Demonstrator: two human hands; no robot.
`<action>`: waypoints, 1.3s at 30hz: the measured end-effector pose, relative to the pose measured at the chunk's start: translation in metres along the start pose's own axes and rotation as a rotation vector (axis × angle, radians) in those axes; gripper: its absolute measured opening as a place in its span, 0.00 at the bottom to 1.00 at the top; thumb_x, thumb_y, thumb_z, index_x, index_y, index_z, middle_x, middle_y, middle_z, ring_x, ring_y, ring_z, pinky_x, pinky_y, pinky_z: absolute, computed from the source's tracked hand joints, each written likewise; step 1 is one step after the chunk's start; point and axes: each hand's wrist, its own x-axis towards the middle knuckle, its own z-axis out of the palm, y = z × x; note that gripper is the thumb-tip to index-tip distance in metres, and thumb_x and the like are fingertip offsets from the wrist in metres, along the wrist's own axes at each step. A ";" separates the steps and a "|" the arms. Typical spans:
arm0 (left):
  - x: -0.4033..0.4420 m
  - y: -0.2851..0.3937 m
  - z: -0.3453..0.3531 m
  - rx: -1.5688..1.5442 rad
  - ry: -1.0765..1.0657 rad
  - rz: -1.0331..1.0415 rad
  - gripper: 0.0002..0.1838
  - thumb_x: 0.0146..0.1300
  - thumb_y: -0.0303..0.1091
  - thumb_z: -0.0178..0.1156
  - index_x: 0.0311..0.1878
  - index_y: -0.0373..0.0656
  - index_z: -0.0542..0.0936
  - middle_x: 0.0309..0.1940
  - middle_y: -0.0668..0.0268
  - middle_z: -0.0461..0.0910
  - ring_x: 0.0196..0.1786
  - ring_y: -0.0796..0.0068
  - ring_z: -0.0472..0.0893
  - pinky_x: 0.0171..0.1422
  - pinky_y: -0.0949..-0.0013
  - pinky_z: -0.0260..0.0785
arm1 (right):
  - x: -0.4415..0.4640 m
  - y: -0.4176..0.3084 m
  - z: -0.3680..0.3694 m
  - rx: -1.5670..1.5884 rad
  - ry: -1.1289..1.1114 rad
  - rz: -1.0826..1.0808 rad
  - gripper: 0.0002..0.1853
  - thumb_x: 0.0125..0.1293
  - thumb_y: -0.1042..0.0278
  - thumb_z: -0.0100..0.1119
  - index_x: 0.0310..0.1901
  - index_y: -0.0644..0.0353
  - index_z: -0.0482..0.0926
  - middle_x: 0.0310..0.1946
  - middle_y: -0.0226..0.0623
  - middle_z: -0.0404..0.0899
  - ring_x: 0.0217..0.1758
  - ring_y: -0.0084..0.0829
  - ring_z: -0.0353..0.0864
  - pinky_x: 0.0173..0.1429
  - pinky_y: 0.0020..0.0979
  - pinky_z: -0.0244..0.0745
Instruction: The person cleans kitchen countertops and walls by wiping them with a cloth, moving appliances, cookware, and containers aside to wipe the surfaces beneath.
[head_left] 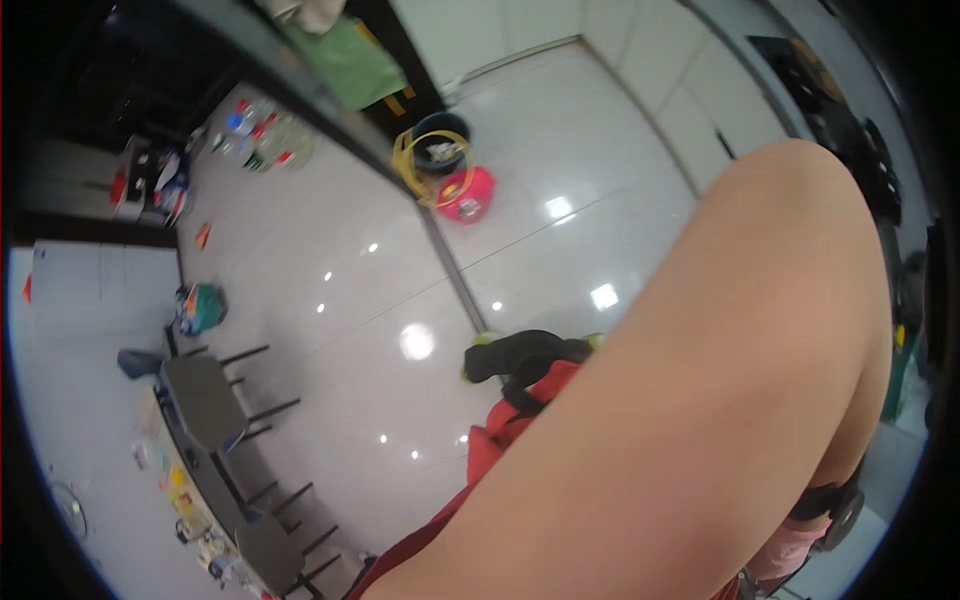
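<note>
A bare bent arm (690, 370), probably my right, fills the lower right of the head view, its elbow raised toward the upper right. Its hand cannot be made out. Beside the arm, low at the right, are a black band with a rounded part (845, 515) and a pink piece (790, 550), whose kind I cannot tell. Red clothing (490, 450) shows along the arm's left side, and below me is a dark clothed leg or foot (525, 355). My left hand is out of the picture.
A dark bucket (440, 130) and a pink basin (467, 195) stand on the tiled floor by a door track (455, 262). Several bottles (262, 135) are at upper left. Chairs (205, 400) line a cluttered table (190, 480). White cabinets (690, 75) are at upper right.
</note>
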 end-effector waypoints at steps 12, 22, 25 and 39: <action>0.071 -0.210 -0.098 -0.143 -0.376 -0.789 0.16 0.69 0.35 0.53 0.55 0.38 0.78 0.49 0.58 0.81 0.49 0.72 0.80 0.55 0.71 0.71 | 0.079 -0.034 -0.233 0.370 0.360 -0.271 0.07 0.62 0.68 0.58 0.41 0.57 0.78 0.31 0.31 0.83 0.45 0.31 0.82 0.49 0.29 0.74; 0.095 -0.380 -0.163 -0.441 0.236 -1.116 0.09 0.63 0.25 0.57 0.42 0.29 0.78 0.37 0.50 0.83 0.40 0.65 0.85 0.47 0.69 0.77 | 0.102 -0.010 -0.329 0.564 0.834 -0.315 0.04 0.63 0.67 0.57 0.37 0.55 0.77 0.29 0.28 0.82 0.47 0.32 0.81 0.50 0.29 0.73; 0.137 -0.417 -0.165 -0.579 0.239 -1.082 0.09 0.64 0.26 0.57 0.43 0.28 0.77 0.37 0.50 0.84 0.40 0.64 0.85 0.46 0.68 0.78 | 0.108 0.000 -0.358 0.446 0.960 -0.324 0.06 0.65 0.65 0.55 0.38 0.57 0.76 0.31 0.33 0.81 0.49 0.38 0.80 0.50 0.33 0.72; 0.228 -0.526 -0.130 -0.543 0.253 -1.198 0.11 0.63 0.26 0.58 0.45 0.29 0.78 0.36 0.51 0.83 0.38 0.62 0.85 0.44 0.66 0.79 | 0.110 0.017 -0.641 0.837 1.208 -0.694 0.13 0.72 0.59 0.43 0.41 0.59 0.72 0.30 0.39 0.75 0.31 0.35 0.77 0.36 0.33 0.75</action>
